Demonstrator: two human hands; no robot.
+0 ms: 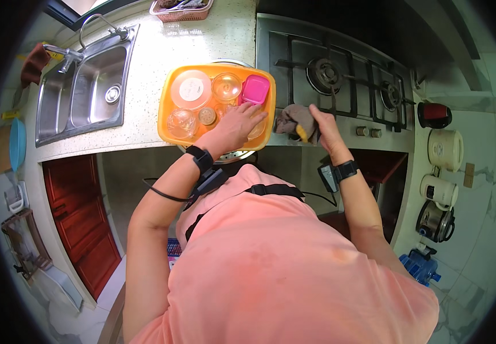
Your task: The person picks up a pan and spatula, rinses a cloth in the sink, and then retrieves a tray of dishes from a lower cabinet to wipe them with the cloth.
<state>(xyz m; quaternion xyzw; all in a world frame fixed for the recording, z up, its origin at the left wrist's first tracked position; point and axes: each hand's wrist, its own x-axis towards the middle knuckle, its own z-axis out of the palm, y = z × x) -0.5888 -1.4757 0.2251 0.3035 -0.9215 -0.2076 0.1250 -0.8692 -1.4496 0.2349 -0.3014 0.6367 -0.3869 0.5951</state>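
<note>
An orange plastic basin (162,105) rests on a round metal rack or tray (240,155) at the counter's front edge. Inside stand a round container with a white label on its lid (191,89), a clear round lidded jar (226,87), a pink square-lidded box (255,89), a jar with a perforated-looking cap (207,116) and a clear container (182,123). Over the basin's right part my left hand (238,124) reaches down, fingers spread; what lies under it is partly hidden. My right hand (327,129) grips a grey-brown cloth (297,119) with a yellow patch, beside the basin.
A double steel sink (97,92) with taps lies to the left, a gas hob (338,77) to the right. A pink basket (182,13) stands at the counter's back. Kettles and a cooker (436,221) are at the far right, near a blue water bottle (420,266).
</note>
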